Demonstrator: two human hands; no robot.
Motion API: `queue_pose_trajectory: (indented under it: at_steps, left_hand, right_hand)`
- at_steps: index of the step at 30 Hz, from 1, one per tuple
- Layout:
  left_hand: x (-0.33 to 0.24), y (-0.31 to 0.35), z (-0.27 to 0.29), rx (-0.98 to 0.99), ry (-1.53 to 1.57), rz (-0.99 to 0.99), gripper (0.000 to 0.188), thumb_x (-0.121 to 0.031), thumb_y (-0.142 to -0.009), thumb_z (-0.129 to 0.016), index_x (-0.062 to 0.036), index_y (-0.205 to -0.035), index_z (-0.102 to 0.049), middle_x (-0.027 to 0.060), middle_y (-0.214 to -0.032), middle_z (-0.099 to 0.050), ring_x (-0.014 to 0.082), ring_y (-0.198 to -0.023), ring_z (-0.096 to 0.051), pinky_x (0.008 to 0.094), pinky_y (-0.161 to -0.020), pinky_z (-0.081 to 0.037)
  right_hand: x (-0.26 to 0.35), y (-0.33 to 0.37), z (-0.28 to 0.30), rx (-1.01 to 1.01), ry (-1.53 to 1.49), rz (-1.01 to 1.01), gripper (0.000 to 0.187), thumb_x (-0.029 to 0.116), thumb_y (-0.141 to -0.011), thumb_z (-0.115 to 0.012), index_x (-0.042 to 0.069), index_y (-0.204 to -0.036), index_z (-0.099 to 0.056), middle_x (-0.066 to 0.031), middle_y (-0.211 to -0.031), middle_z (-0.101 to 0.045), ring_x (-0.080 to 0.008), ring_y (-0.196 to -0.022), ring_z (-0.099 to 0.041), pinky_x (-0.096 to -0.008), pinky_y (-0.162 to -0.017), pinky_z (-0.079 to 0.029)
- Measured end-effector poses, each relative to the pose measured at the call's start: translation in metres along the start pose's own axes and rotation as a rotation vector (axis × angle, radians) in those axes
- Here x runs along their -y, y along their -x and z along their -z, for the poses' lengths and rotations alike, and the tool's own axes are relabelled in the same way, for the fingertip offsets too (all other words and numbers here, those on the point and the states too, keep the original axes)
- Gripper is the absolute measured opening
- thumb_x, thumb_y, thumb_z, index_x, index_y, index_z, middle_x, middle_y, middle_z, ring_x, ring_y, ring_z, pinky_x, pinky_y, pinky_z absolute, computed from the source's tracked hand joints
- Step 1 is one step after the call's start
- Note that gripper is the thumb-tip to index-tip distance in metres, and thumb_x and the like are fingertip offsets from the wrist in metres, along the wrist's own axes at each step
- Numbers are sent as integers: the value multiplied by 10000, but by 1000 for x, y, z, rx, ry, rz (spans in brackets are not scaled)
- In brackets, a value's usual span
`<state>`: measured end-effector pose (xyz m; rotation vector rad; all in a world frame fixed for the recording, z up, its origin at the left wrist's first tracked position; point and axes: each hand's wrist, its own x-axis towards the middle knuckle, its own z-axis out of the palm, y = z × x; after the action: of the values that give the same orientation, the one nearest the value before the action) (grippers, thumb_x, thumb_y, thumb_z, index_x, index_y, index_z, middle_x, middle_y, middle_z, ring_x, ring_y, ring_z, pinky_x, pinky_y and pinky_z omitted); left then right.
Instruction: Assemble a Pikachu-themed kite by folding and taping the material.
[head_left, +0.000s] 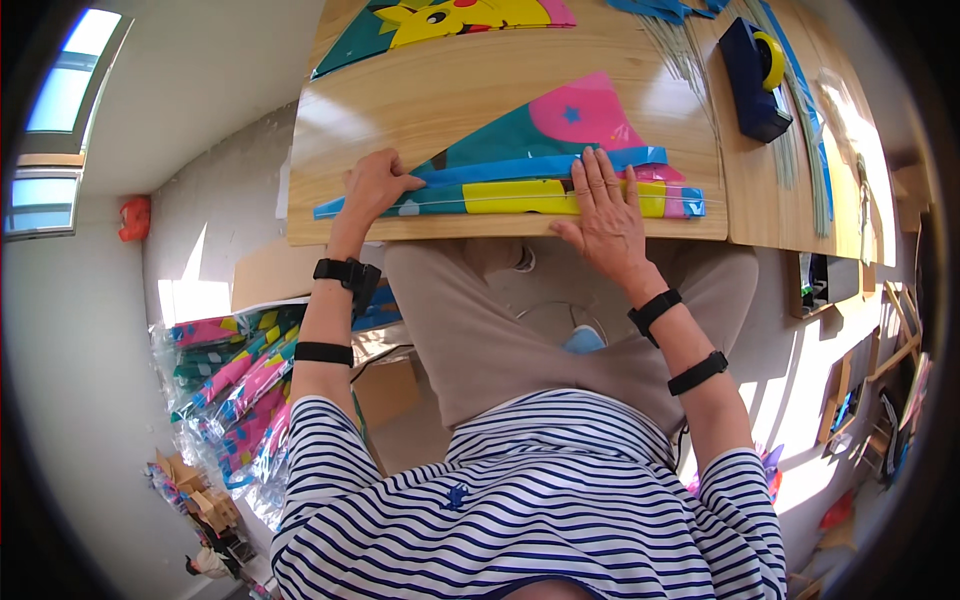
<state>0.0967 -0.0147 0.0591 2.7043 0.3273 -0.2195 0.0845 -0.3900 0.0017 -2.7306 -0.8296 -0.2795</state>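
Observation:
A folded kite (490, 137) of thin teal, pink and yellow sheet lies near the table's front edge. A blue strip (530, 168) crosses it lengthwise. In front of that runs a narrow yellow, teal and pink band (500, 197) with a thin pale rod along it. At the band's left end, my left hand (372, 188) rests on the sheet, fingers bent and thumb apart, pointing right. My right hand (610, 218) lies flat with fingers stretched over the blue strip and the band. Part of the sheet is hidden beneath both hands.
Another printed sheet (470, 25) lies at the table's far side. To the right stand a dark blue tape dispenser (755, 85) with yellow tape and bundles of thin rods (680, 50). Bagged colourful kites (240, 390) are heaped on the floor at left, near cardboard (275, 272).

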Motion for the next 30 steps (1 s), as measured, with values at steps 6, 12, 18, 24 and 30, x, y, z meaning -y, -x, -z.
queue_pose_trajectory:
  at_steps: [6, 12, 18, 24, 30]
  left_hand:
    - [14, -5, 1, 14, 86, -46, 338, -287, -689, -895, -54, -751, -659, 107, -729, -687, 281, -732, -653, 408, -686, -463]
    - [21, -10, 13, 100, 222, -114, 232, -138, -723, -858, 1, -772, -678, 88, -688, -656, 164, -663, -601, 323, -638, -483]
    - [40, -19, 29, 287, 268, -104, 167, -84, -750, -805, -21, -760, -650, 20, -729, -639, 102, -706, -573, 273, -656, -466]
    - [49, -16, 51, 326, 323, -34, 117, -86, -770, -765, -45, -805, -662, -15, -766, -635, 85, -748, -563, 260, -684, -448]
    - [64, -9, 69, 324, 253, 39, 101, -101, -774, -753, -49, -818, -678, -18, -772, -643, 91, -769, -563, 267, -704, -445]
  right_hand:
    - [0, 0, 2, 2, 1, 1, 927, 630, -916, -563, 11, -1572, -348, -165, -1659, -307, -287, -1567, -226, -556, -1266, -101]
    - [0, 0, 1, 4, 5, -1, 933, 635, -913, -565, 13, -1573, -346, -167, -1657, -310, -288, -1566, -228, -553, -1266, -101]
    - [1, -1, 2, 1, 12, 1, 936, 645, -912, -560, 16, -1572, -347, -168, -1655, -311, -292, -1565, -229, -552, -1267, -100]
    - [1, -1, 4, 25, 6, -5, 925, 627, -930, -551, 13, -1583, -324, -168, -1665, -291, -296, -1569, -219, -544, -1268, -93]
    - [2, 0, 4, 3, -11, 2, 922, 622, -921, -565, 11, -1573, -341, -171, -1657, -304, -298, -1565, -227, -554, -1265, -100]
